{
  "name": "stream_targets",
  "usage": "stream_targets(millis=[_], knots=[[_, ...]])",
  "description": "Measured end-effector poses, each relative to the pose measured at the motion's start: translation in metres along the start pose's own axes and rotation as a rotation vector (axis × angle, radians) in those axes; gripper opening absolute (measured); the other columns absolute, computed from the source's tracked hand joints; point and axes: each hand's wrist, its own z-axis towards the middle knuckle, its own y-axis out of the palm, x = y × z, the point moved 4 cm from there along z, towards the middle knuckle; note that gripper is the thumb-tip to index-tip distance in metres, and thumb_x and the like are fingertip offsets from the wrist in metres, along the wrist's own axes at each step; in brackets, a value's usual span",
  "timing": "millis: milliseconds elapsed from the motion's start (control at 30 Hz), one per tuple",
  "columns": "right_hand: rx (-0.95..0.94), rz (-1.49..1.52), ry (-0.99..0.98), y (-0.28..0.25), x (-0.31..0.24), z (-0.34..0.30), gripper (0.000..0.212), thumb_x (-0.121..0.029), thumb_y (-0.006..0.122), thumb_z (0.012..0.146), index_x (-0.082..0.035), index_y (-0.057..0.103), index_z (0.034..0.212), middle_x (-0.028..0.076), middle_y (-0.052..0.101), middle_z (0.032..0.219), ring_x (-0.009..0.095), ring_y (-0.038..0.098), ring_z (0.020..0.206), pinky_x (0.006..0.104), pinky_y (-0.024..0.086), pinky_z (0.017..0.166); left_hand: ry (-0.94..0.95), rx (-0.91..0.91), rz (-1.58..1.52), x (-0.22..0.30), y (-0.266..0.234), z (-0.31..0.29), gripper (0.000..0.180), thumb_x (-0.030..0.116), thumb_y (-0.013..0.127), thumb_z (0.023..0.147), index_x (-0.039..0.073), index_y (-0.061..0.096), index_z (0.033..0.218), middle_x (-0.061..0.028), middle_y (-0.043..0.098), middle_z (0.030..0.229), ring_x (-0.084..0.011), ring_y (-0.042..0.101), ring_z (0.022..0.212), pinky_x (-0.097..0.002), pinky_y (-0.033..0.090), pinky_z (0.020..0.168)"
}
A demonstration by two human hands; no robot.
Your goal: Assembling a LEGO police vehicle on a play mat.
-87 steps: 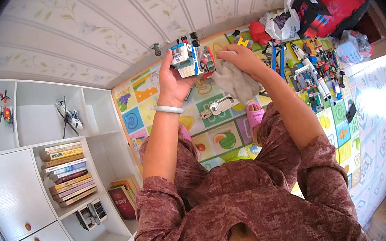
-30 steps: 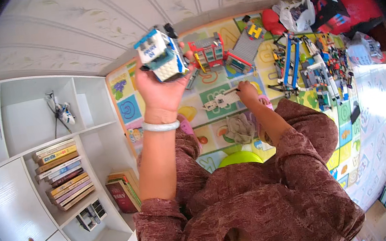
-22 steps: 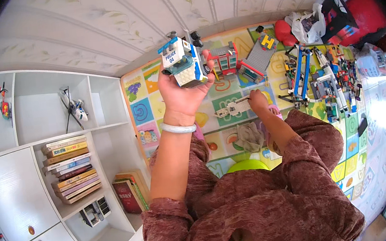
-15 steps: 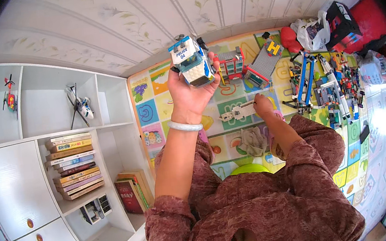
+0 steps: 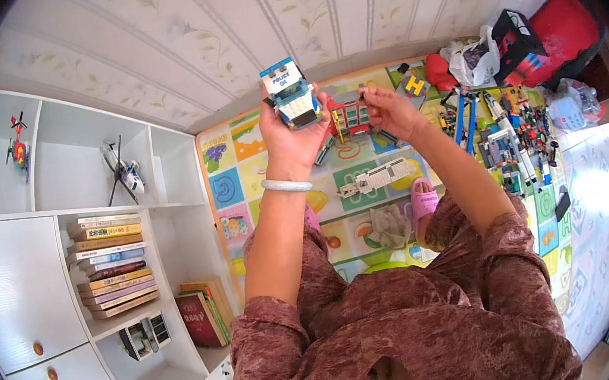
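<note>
Holding white-and-blue toy vehicle (image 5: 287, 94) clamped in left hand (image 5: 285, 128), with long axis seemingly pointing forward; holding right hand (image 5: 389, 111) to its right, apart from it, with fingertips drawn near, cannot tell whether pinching something small.

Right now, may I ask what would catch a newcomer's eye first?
Probably the white-and-blue plastic toy vehicle, held up in the left hand. Next, perhaps, the multicoloured heap of plastic bricks at right, or the red-and-yellow toy helicopter in the white shelf unit, far left.
</note>
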Motion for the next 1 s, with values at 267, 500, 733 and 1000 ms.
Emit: stream_targets(millis=[267,500,733,1000], knots=[[-0.109,0.025,-0.162,0.080,-0.070,-0.049,0.013,-0.017,0.059,0.093,-0.008,0.060,0.103,0.000,0.058,0.085,0.006,0.049,0.067,0.0203,0.037,0.054,-0.058,-0.089,0.006,-0.010,0.008,0.002,0.055,0.047,0.045,0.088,0.005,0.054,0.122,-0.0157,0.059,0.111,-0.0283,0.059,0.086,-0.0357,0.049,0.065],[-0.142,0.060,-0.176,0.103,-0.060,-0.053,0.011,-0.018,0.064,0.091,-0.009,0.063,0.095,-0.001,0.064,0.083,0.003,0.048,0.061,0.0191,0.037,0.053,-0.130,-0.140,-0.008,-0.019,0.016,0.001,0.056,0.049,0.041,0.088,0.008,0.053,0.124,-0.0165,0.059,0.110,-0.0273,0.055,0.081,-0.0341,0.046,0.061],[-0.099,0.109,-0.168,0.101,-0.062,-0.053,0.012,-0.018,0.062,0.092,-0.006,0.062,0.096,0.003,0.066,0.087,0.004,0.046,0.056,0.0196,0.033,0.047,-0.143,-0.091,-0.034,-0.027,0.015,0.005,0.058,0.050,0.038,0.089,0.006,0.053,0.123,-0.0165,0.060,0.111,-0.0272,0.055,0.081,-0.0344,0.046,0.061],[-0.080,0.103,-0.174,0.096,-0.063,-0.051,0.012,-0.016,0.061,0.092,-0.006,0.061,0.098,0.005,0.066,0.093,0.004,0.048,0.059,0.0188,0.034,0.047,-0.141,-0.099,0.006,-0.034,0.013,0.014,0.055,0.047,0.038,0.090,0.004,0.056,0.120,-0.0160,0.062,0.106,-0.0314,0.062,0.079,-0.0367,0.050,0.062]])
